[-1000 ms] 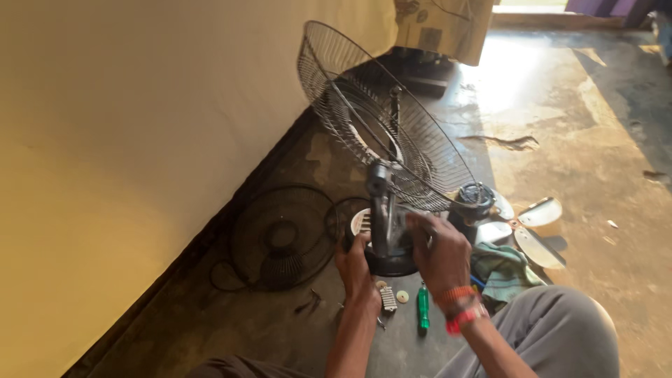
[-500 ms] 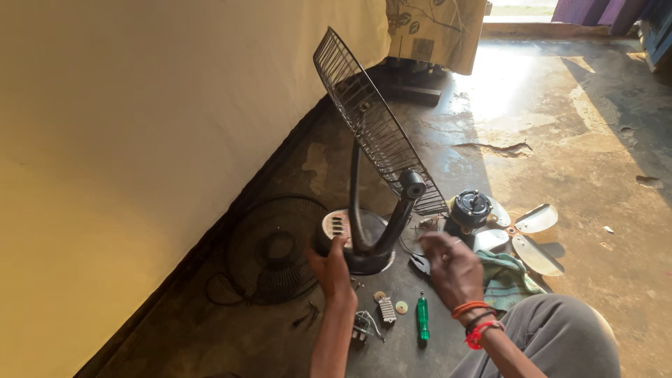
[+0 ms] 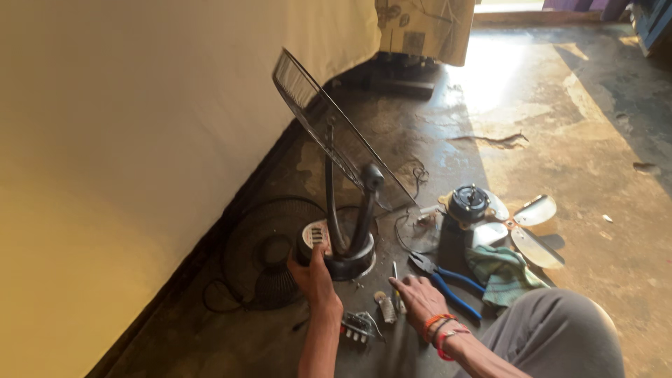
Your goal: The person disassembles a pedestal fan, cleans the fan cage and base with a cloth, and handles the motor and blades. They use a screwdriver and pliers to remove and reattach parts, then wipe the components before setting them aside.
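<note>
Floor-level fan-repair workshop: pliers (image 3: 448,281), fan parts.

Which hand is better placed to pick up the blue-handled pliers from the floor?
The right hand: it is free and lies flat beside the blue-handled pliers. The left hand is busy steadying the fan base.

Room where I sit, listed by part.

Wall (image 3: 140,140): to my left, plain cream-yellow, smooth, running away toward the far end; its lower edge meets the floor in a dark line.

Floor (image 3: 574,126): bare concrete, stained, mottled grey-brown, darker along the wall.

Light: a bright sun patch (image 3: 490,77) on the floor at the far end; the near part lies in shade.

Cloth (image 3: 427,28): pale, patterned, hanging at the far end of the wall.

Far right corner: edge of a blue object (image 3: 654,21), too cut off to tell.

Crack (image 3: 490,140): dark, ragged, mid-floor.
</note>
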